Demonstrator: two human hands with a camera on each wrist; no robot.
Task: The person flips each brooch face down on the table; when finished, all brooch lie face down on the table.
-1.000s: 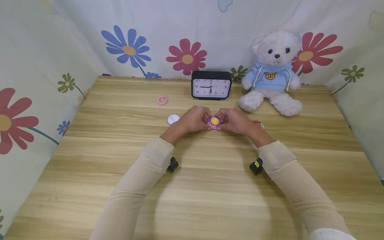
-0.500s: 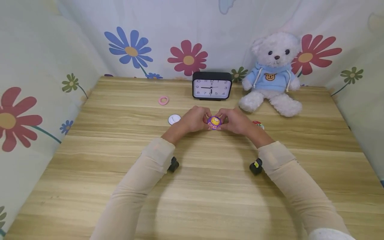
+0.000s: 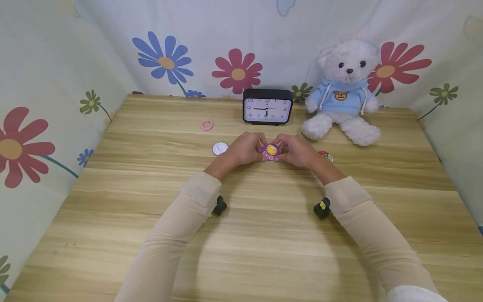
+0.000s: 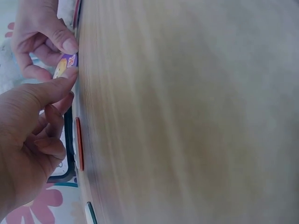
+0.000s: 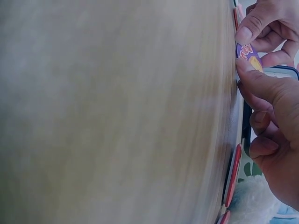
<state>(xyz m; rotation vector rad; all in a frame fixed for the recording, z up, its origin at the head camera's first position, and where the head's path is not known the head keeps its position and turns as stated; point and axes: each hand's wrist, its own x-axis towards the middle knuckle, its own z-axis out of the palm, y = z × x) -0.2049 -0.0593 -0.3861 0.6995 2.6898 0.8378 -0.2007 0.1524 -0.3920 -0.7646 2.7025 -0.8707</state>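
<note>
Between both hands is a small round button badge (image 3: pixel 270 152), purple with a yellow cartoon figure, held in front of the clock. My left hand (image 3: pixel 247 149) pinches its left edge between thumb and fingers. On the opposite edge my right hand (image 3: pixel 295 151) pinches it likewise. The left wrist view has the same badge (image 4: pixel 65 65) tilted up, just beside the tabletop in that view. Lettering on its purple rim shows in the right wrist view, and fingertips cover part of the edge. A white badge (image 3: pixel 219 148), pin side up, lies left of my left hand.
A red and green badge (image 3: pixel 325 156) lies partly hidden behind the right wrist. Farther back are a pink ring (image 3: pixel 206 125), a black desk clock (image 3: pixel 267 110) and a white teddy bear (image 3: pixel 342 96) in a blue hoodie. Flowered cloth (image 3: pixel 203 37) hangs behind the wooden table (image 3: pixel 264 251).
The head view has shifted slightly. Both hands keep their pinch on the purple badge, which sits very slightly farther back than before.
</note>
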